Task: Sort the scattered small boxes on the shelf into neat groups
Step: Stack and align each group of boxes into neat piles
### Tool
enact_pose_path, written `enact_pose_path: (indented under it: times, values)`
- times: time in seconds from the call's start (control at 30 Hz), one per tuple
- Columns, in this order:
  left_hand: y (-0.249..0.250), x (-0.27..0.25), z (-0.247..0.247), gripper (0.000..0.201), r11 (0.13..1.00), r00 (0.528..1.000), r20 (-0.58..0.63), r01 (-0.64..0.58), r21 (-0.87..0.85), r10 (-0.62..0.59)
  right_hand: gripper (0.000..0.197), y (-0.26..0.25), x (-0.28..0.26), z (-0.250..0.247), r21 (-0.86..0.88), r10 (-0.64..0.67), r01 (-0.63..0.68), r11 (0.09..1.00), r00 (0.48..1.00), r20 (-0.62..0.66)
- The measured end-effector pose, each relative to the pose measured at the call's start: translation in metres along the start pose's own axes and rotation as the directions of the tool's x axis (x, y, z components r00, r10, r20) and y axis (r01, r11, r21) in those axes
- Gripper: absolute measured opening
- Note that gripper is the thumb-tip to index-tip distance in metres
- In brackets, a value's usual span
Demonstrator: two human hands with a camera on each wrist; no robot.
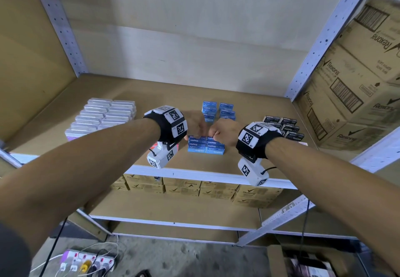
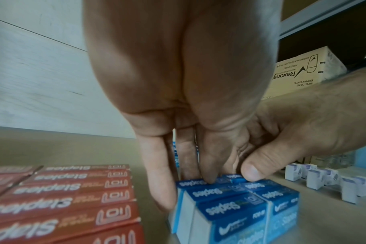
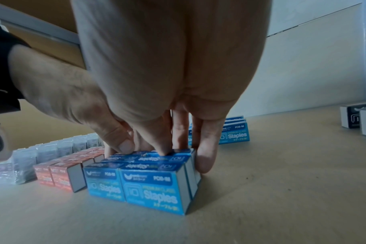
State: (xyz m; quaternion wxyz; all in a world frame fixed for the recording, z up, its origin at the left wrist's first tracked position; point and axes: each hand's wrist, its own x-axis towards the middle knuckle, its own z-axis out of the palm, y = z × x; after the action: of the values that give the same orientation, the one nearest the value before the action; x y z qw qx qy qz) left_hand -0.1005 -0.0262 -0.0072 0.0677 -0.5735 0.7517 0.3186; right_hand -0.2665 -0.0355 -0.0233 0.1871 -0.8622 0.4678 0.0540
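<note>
1. Both my hands, left hand (image 1: 195, 126) and right hand (image 1: 224, 130), fingers straight down, bracket the blue staples boxes (image 1: 206, 146) at shelf (image 1: 151, 94) front.
2. They're squeezing sides, I judge, squaring the block beside red boxes (image 2: 69, 194).

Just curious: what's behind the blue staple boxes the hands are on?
Behind the near blue staple boxes stands a second blue group, apart, near the wall. Both hands cover the gap between.
</note>
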Motion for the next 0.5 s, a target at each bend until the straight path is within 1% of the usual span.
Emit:
enact_pose_path:
  times: [0.03, 0.1, 0.17, 0.2, 0.3, 0.33, 0.4, 0.5]
  values:
    - [-0.0004, 0.0005, 0.0002, 0.009, 1.0, 1.0, -0.011, 0.002, -0.001, -0.002, 0.029, -0.0004, 0.0006, 0.0004, 0.007, 0.02, -0.02, 1.0, 1.0, 0.002]
    - [-0.0008, 0.0018, 0.0005, 0.012, 1.0, 1.0, -0.024, 0.002, 0.002, -0.002, 0.024, -0.0016, 0.0011, 0.0005, 0.019, 0.048, -0.048, 0.999, 0.999, 0.018]
    - [-0.0008, 0.0029, 0.0008, 0.009, 1.0, 1.0, -0.009, 0.006, -0.003, -0.006, 0.017, -0.0026, 0.0021, 0.0002, 0.044, 0.064, -0.066, 0.997, 0.997, 0.05]
    - [-0.0003, 0.0031, 0.0014, 0.01, 1.0, 1.0, 0.001, 0.012, -0.001, -0.012, 0.017, -0.0033, 0.0018, -0.0005, 0.054, 0.068, -0.072, 0.996, 0.995, 0.072]
    - [-0.0007, 0.0055, 0.0035, 0.038, 0.999, 0.999, 0.021, 0.027, 0.044, -0.028, 0.03, -0.0025, 0.0032, -0.0005, 0.029, 0.062, -0.066, 0.997, 0.989, 0.136]
    - [-0.0007, 0.0061, 0.0041, 0.044, 0.998, 0.999, 0.026, 0.023, 0.052, -0.024, 0.034, -0.0018, 0.0034, -0.0002, 0.013, 0.049, -0.052, 0.999, 0.988, 0.149]
    - [-0.0003, 0.0059, 0.0053, 0.051, 0.997, 0.999, 0.025, 0.02, 0.069, -0.022, 0.038, -0.0016, 0.0027, 0.0, 0.016, 0.038, -0.041, 0.999, 0.987, 0.154]
    - [-0.0017, 0.006, 0.0082, 0.053, 0.997, 1.0, 0.009, 0.01, 0.081, -0.011, 0.029, -0.0026, 0.0005, -0.0012, 0.029, 0.005, -0.009, 1.0, 0.991, 0.134]
